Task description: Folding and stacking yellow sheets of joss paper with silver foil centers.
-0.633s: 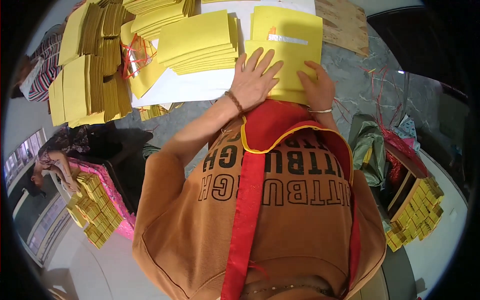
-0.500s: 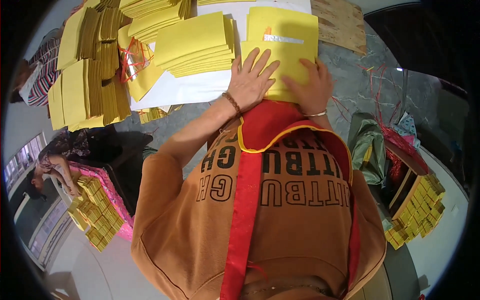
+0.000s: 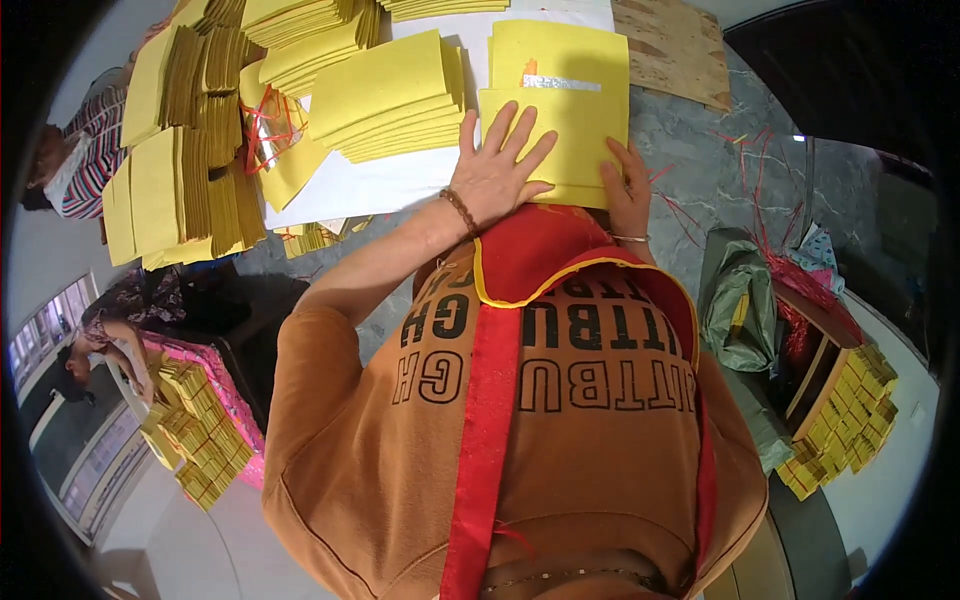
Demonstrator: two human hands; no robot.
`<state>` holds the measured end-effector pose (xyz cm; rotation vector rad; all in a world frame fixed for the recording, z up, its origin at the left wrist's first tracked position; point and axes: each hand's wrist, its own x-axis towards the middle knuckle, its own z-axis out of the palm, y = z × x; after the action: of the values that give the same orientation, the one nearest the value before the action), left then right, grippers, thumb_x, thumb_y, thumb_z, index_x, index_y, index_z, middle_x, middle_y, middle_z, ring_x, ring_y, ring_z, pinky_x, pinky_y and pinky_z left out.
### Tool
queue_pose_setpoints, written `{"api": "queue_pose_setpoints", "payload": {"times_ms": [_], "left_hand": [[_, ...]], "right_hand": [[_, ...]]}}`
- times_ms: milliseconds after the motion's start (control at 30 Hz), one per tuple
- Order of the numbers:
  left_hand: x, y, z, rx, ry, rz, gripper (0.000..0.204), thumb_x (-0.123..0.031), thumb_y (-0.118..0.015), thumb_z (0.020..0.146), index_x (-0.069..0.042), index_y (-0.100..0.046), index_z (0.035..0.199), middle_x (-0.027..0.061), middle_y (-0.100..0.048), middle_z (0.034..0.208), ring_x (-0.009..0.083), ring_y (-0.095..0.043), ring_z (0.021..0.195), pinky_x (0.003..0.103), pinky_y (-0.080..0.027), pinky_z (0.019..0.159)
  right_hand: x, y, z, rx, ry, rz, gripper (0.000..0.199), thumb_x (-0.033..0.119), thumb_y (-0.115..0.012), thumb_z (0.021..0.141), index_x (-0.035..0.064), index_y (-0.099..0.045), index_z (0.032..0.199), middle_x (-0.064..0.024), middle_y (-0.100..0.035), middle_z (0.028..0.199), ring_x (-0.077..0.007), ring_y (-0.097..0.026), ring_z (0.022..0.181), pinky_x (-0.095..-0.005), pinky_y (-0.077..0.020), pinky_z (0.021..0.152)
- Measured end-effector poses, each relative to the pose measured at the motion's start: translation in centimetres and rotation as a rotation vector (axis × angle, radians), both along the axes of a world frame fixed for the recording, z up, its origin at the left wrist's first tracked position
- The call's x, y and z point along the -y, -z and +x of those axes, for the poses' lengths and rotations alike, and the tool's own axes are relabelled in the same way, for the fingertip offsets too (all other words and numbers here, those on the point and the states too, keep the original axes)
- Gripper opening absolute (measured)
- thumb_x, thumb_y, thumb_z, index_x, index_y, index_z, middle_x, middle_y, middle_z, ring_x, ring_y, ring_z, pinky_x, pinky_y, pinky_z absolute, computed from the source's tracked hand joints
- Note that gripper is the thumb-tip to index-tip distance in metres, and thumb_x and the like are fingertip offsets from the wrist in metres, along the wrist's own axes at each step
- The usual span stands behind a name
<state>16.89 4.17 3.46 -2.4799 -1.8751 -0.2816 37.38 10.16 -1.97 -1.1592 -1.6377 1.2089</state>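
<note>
My left hand [image 3: 497, 172] lies flat, fingers spread, on a stack of yellow paper sheets [image 3: 565, 110] at the near edge of the table. My right hand [image 3: 630, 190] presses the same stack at its lower right corner, fingers together. The top part of the stack shows a small silver and orange foil patch [image 3: 560, 80]. A beaded bracelet circles my left wrist, a thin bangle my right.
A fanned yellow pile [image 3: 390, 95] lies left of my stack on white paper [image 3: 380, 185]. More yellow stacks [image 3: 180, 180] crowd the far left, with red string [image 3: 262, 130]. A wooden board [image 3: 675, 50] is top right. Two other people sit left; bundles [image 3: 845, 420] stand right.
Both hands slid slightly along the yellow stack; my right hand moved from the sheet's face to its lower right edge, and the stack looks squared up.
</note>
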Motion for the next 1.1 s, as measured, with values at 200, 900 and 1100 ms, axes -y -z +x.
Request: {"api": "queue_pose_setpoints", "payload": {"times_ms": [200, 900, 1100], "left_hand": [[-0.7, 0.2, 0.5, -0.228, 0.228, 0.201, 0.047, -0.021, -0.055, 0.078, 0.003, -0.050, 0.117, 0.0277, -0.054, 0.108, 0.0366, -0.053, 0.102, 0.041, -0.046, 0.081], [2.4, 0.0, -16.5, -0.016, -0.273, 0.156, 0.043, -0.002, -0.050, 0.075, -0.013, -0.054, 0.116, 0.0111, -0.059, 0.110, 0.0282, -0.057, 0.098, 0.036, -0.047, 0.082], [1.9, -1.2, -16.7, -0.027, -0.239, -0.033, 0.037, -0.016, -0.055, 0.082, -0.013, -0.053, 0.119, 0.0119, -0.052, 0.122, 0.0288, -0.049, 0.109, 0.039, -0.040, 0.090]], "right_hand": [[-0.4, 1.1, 0.5, 0.043, -0.040, 0.032, 0.034, 0.020, -0.047, 0.091, 0.0058, -0.051, 0.122, -0.0203, -0.039, 0.132, -0.0283, -0.037, 0.123, -0.0340, -0.0282, 0.101], [-3.7, -7.6, -7.8, -0.293, -0.228, -0.176, 0.037, 0.016, -0.051, 0.089, -0.0017, -0.048, 0.121, -0.0107, -0.049, 0.123, -0.0185, -0.045, 0.115, -0.0296, -0.0347, 0.095], [-2.2, -5.7, -17.4, -0.253, -0.375, -0.459, 0.069, 0.031, -0.053, 0.086, -0.0011, -0.020, 0.138, -0.0161, -0.025, 0.141, -0.0242, -0.024, 0.131, -0.0309, -0.0213, 0.105]]}}
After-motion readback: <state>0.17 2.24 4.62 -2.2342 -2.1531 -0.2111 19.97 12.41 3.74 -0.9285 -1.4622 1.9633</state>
